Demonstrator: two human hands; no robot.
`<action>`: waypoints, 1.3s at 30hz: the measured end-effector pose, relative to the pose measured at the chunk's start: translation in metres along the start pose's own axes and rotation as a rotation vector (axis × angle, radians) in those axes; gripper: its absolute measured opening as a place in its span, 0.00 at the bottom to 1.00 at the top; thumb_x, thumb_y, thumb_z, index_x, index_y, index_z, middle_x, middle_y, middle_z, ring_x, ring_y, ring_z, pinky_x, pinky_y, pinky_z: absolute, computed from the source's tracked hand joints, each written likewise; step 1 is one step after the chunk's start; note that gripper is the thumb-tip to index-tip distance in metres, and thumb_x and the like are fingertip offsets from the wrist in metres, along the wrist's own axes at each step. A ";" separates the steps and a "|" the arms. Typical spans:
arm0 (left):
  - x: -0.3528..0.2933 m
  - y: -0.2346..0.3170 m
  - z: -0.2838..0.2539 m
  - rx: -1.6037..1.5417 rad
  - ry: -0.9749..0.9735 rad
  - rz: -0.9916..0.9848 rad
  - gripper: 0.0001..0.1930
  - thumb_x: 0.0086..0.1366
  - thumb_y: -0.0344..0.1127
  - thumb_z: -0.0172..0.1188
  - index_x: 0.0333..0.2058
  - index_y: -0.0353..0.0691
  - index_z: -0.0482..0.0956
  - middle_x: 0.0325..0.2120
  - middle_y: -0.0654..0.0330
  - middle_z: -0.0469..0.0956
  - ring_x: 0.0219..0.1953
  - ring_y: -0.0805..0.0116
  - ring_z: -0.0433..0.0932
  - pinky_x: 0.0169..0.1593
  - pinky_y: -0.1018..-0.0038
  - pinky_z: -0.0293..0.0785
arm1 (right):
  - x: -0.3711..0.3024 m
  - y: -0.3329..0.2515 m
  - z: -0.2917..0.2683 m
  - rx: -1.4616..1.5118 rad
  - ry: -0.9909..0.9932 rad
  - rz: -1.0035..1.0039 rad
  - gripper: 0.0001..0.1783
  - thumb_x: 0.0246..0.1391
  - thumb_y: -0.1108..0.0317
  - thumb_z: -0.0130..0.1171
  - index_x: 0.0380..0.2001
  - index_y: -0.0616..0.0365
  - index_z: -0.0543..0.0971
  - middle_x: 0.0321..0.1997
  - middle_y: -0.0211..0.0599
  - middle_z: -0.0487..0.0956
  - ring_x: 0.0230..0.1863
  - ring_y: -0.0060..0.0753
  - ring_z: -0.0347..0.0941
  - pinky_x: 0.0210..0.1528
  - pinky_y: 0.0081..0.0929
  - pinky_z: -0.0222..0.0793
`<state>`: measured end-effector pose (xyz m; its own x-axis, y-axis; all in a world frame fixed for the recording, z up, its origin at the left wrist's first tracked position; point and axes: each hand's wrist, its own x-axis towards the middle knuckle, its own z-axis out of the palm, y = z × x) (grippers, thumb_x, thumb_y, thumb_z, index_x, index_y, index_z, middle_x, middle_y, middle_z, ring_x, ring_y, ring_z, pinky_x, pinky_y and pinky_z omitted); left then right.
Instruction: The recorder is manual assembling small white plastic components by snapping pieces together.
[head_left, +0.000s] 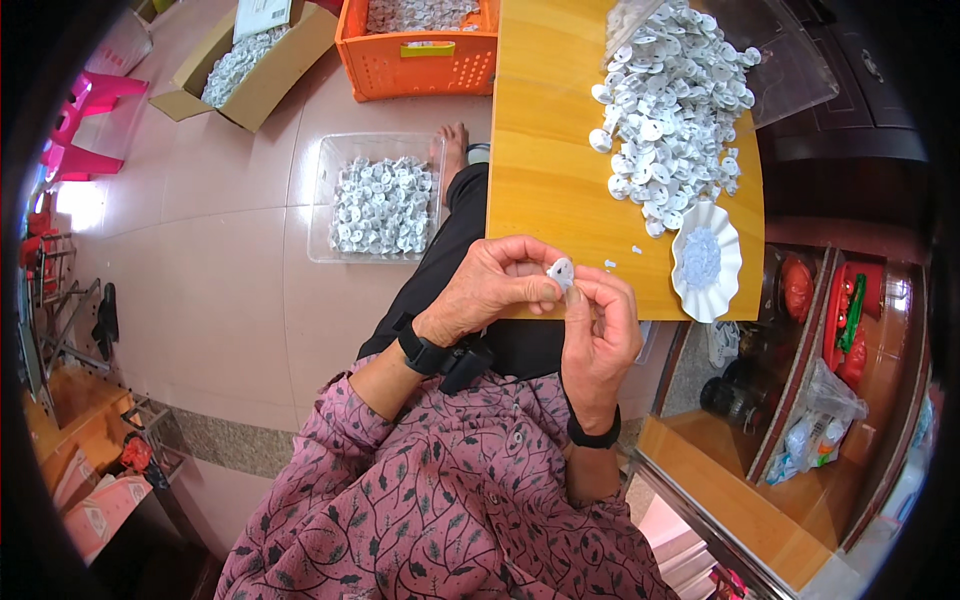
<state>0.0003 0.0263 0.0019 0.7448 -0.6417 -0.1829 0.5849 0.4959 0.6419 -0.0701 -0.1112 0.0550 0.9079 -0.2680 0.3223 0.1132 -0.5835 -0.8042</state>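
Between the fingertips of my left hand (490, 290) and my right hand (600, 325) is a small round white plastic part (561, 271) with dark holes in its face. The left thumb and fingers pinch it from the left; the right thumb and forefinger close on its lower right side. Whether the right fingers also pinch a smaller piece is hidden. Beyond my hands, a heap of similar white parts (670, 110) covers the far right of the wooden table (545, 130). A fluted white dish (728, 262) with tiny pale bluish pieces (700, 258) stands near the table's right corner.
A clear plastic bin (320, 225) of white parts sits on the floor at left. Behind it are an open cardboard box (262, 92) and an orange crate (415, 72), both holding white parts. Two tiny pieces lie loose on the table. Open shelving (735, 500) stands at right.
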 end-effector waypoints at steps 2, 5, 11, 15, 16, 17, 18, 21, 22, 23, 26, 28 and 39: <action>-0.001 0.000 0.000 -0.011 0.000 0.000 0.17 0.59 0.24 0.69 0.46 0.29 0.78 0.32 0.58 0.82 0.29 0.76 0.80 0.35 0.82 0.79 | 0.001 -0.004 -0.001 -0.036 -0.010 -0.005 0.05 0.57 0.78 0.61 0.35 0.63 0.75 0.41 0.45 0.79 0.42 0.43 0.78 0.44 0.34 0.74; -0.001 -0.001 0.000 0.005 0.001 0.006 0.17 0.59 0.24 0.69 0.46 0.29 0.78 0.32 0.58 0.82 0.30 0.76 0.80 0.35 0.81 0.80 | 0.003 -0.009 -0.001 -0.095 -0.021 -0.028 0.05 0.56 0.79 0.60 0.34 0.62 0.74 0.41 0.45 0.78 0.42 0.45 0.77 0.44 0.35 0.74; -0.004 0.004 0.004 0.075 0.034 0.002 0.17 0.59 0.25 0.69 0.46 0.30 0.78 0.32 0.58 0.82 0.31 0.76 0.80 0.35 0.82 0.80 | 0.002 -0.011 0.003 -0.176 -0.013 -0.107 0.05 0.56 0.79 0.60 0.34 0.62 0.74 0.40 0.45 0.77 0.41 0.46 0.77 0.42 0.35 0.73; -0.007 0.003 0.002 0.052 0.033 0.000 0.16 0.59 0.25 0.69 0.46 0.30 0.78 0.32 0.58 0.82 0.31 0.76 0.80 0.36 0.81 0.80 | 0.000 -0.009 0.002 -0.084 -0.022 -0.043 0.03 0.58 0.78 0.59 0.35 0.64 0.76 0.40 0.46 0.78 0.40 0.45 0.77 0.43 0.34 0.73; -0.006 0.002 0.000 0.022 0.025 0.004 0.16 0.60 0.26 0.69 0.46 0.30 0.78 0.32 0.58 0.82 0.31 0.76 0.81 0.36 0.81 0.80 | 0.000 -0.009 0.002 -0.083 -0.020 -0.046 0.03 0.58 0.78 0.59 0.35 0.64 0.76 0.40 0.46 0.78 0.40 0.45 0.77 0.43 0.34 0.73; -0.006 0.001 0.000 0.024 0.023 0.007 0.16 0.60 0.26 0.69 0.46 0.30 0.78 0.32 0.58 0.82 0.31 0.76 0.81 0.36 0.81 0.80 | 0.000 -0.010 0.002 -0.062 -0.010 -0.034 0.02 0.59 0.78 0.58 0.35 0.65 0.77 0.40 0.45 0.79 0.41 0.43 0.77 0.43 0.33 0.73; -0.006 0.001 -0.001 -0.011 0.010 0.012 0.16 0.60 0.26 0.68 0.46 0.30 0.78 0.32 0.57 0.82 0.31 0.74 0.81 0.36 0.80 0.81 | 0.000 -0.010 0.002 -0.041 0.000 -0.021 0.03 0.60 0.77 0.57 0.36 0.65 0.77 0.41 0.45 0.79 0.41 0.42 0.78 0.44 0.32 0.74; -0.008 0.000 -0.003 -0.044 0.023 0.017 0.15 0.62 0.26 0.66 0.47 0.30 0.78 0.33 0.55 0.82 0.30 0.73 0.82 0.36 0.79 0.81 | -0.004 -0.007 0.003 0.048 0.005 0.007 0.04 0.62 0.77 0.55 0.37 0.66 0.78 0.42 0.44 0.80 0.42 0.38 0.78 0.45 0.31 0.74; -0.009 0.000 -0.003 -0.047 0.048 0.016 0.15 0.63 0.25 0.65 0.47 0.30 0.77 0.33 0.55 0.82 0.30 0.72 0.82 0.36 0.79 0.81 | -0.005 -0.006 0.003 0.051 0.005 0.005 0.04 0.62 0.77 0.55 0.37 0.66 0.78 0.42 0.44 0.80 0.42 0.38 0.78 0.45 0.31 0.74; -0.010 0.000 -0.004 -0.044 0.050 0.018 0.15 0.63 0.25 0.65 0.47 0.30 0.77 0.33 0.55 0.82 0.30 0.72 0.82 0.36 0.79 0.81 | -0.006 -0.005 0.003 0.045 -0.007 0.017 0.04 0.62 0.77 0.55 0.37 0.66 0.78 0.42 0.44 0.80 0.42 0.37 0.78 0.44 0.31 0.75; -0.011 0.002 -0.008 -0.029 0.049 0.027 0.13 0.64 0.25 0.63 0.47 0.30 0.78 0.36 0.55 0.82 0.29 0.72 0.81 0.35 0.79 0.80 | -0.013 -0.005 -0.003 0.039 -0.019 0.092 0.05 0.62 0.77 0.54 0.37 0.67 0.78 0.42 0.44 0.79 0.42 0.35 0.78 0.41 0.29 0.76; -0.010 0.005 -0.013 -0.030 0.141 0.124 0.12 0.65 0.25 0.62 0.47 0.31 0.78 0.36 0.57 0.82 0.29 0.73 0.80 0.34 0.79 0.80 | -0.017 -0.001 -0.011 0.041 -0.022 0.162 0.05 0.62 0.77 0.53 0.37 0.68 0.78 0.42 0.44 0.79 0.41 0.35 0.79 0.40 0.28 0.76; -0.012 0.019 -0.144 -0.086 0.812 0.434 0.23 0.63 0.30 0.68 0.50 0.25 0.68 0.38 0.53 0.77 0.39 0.64 0.81 0.45 0.75 0.81 | -0.013 0.042 -0.033 -0.343 0.084 0.002 0.08 0.57 0.80 0.57 0.41 0.65 0.79 0.41 0.48 0.78 0.41 0.49 0.77 0.44 0.35 0.74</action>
<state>0.0484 0.1276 -0.0908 0.8818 0.2017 -0.4263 0.1997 0.6593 0.7249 -0.0908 -0.1573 0.0331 0.8701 -0.3234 0.3719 -0.0439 -0.8024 -0.5952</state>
